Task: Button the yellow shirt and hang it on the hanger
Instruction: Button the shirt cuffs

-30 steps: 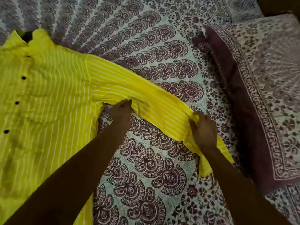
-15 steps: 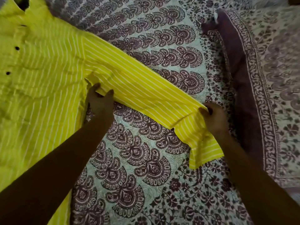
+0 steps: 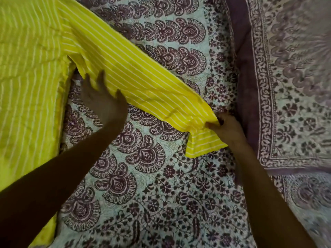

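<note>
The yellow shirt (image 3: 26, 77) lies flat on the bed (image 3: 161, 194). Its body fills the left side of the frame and runs off the left and top edges. No button, placket or hanger shows in this view, so the buttoning cannot be assessed.

One sleeve (image 3: 143, 76) extends from the upper left of the frame down to the right of centre, and its long axis follows that diagonal. The cuff (image 3: 204, 142) forms the lower right end and lies flat on the bed cover.

The right hand (image 3: 227, 129) is at the cuff end. Its fingers and thumb pinch a gather of cloth where the sleeve meets the cuff, and the fabric puckers at that point.

The left hand (image 3: 103, 104) is at centre left, just below the armpit end of the sleeve. Its fingers are spread and hold nothing, and the fingertips overlap the sleeve's lower edge. The hand is motion-blurred, so contact with the cloth cannot be confirmed.

The two hands bracket the sleeve along its length, the left nearer the shirt body and the right at the free end. In my judgement the step in hand is laying out or smoothing the sleeve.

A patterned pillow (image 3: 286, 86) lies at the right of the frame, just beside the right hand.
</note>
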The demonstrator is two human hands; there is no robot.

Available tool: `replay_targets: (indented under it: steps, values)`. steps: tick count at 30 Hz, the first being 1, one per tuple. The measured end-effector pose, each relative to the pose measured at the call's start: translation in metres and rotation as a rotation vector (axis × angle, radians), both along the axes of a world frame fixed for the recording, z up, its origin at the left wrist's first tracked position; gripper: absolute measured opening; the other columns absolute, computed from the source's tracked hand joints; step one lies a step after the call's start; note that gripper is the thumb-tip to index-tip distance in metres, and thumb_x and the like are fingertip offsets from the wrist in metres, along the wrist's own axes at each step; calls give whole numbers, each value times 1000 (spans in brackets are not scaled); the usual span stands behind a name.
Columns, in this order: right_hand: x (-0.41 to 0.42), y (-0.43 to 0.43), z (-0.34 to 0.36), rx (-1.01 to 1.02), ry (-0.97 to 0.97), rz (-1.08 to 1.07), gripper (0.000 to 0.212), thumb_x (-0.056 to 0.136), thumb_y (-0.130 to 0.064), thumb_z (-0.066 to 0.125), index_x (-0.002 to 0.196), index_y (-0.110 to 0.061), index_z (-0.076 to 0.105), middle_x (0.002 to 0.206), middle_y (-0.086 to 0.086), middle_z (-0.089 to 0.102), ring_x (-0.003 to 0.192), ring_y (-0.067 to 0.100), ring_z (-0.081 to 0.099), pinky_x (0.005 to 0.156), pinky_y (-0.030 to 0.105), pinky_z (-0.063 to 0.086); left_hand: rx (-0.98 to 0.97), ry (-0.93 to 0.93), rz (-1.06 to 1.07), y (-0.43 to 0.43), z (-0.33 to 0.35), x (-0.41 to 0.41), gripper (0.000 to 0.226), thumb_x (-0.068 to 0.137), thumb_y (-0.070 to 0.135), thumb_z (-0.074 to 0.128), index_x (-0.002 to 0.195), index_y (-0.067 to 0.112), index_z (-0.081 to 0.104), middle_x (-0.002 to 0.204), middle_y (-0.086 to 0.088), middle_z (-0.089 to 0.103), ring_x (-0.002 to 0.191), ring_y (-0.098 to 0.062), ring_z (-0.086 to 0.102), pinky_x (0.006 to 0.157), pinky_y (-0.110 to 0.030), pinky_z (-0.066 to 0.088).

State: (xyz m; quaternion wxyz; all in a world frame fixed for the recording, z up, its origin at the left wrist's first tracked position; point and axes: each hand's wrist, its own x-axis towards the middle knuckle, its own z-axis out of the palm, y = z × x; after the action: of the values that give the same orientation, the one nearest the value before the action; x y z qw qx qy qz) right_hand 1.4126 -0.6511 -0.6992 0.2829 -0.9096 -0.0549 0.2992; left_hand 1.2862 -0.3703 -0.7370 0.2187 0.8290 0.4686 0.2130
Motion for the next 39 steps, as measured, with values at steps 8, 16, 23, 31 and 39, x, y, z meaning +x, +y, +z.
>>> replay_targets:
  steps: [8,16,23,31,39]
  values:
    - [-36,9,34,-124,-384,-205,28,74,-11,64,101,-13,66,100,14,69,91,34,63,73,35,47,-372,-62,-977,-117,21,-16,41,90,25,43,127,11,52,121,-9,63,99,-15,61,85,-26,45]
    - [-147,37,18,126,-203,503,37,82,-29,66,114,-11,63,111,11,66,103,29,60,85,35,51,-938,41,-394,-101,32,-22,52,66,58,63,92,13,67,87,-13,70,78,-21,66,76,-36,52]
    - [-159,10,-5,311,-347,-341,29,83,-21,67,111,-16,63,108,8,61,97,25,60,82,47,53,-854,-2,-166,-79,14,-57,32,78,13,71,106,1,60,98,-14,67,79,-19,62,73,-31,53]
    - [-159,42,-14,252,-285,-76,35,72,-29,76,104,-20,67,90,-2,61,82,20,60,76,37,53,-408,-97,-319,-82,12,-90,51,73,23,74,117,11,52,102,-6,59,91,-22,55,87,-35,46]
    - [-175,50,-17,74,-586,231,23,76,-12,70,98,-20,70,95,2,70,85,24,64,69,28,50,33,228,-836,-83,-4,-119,48,73,53,54,105,18,61,102,-9,59,96,-27,51,80,-36,39]
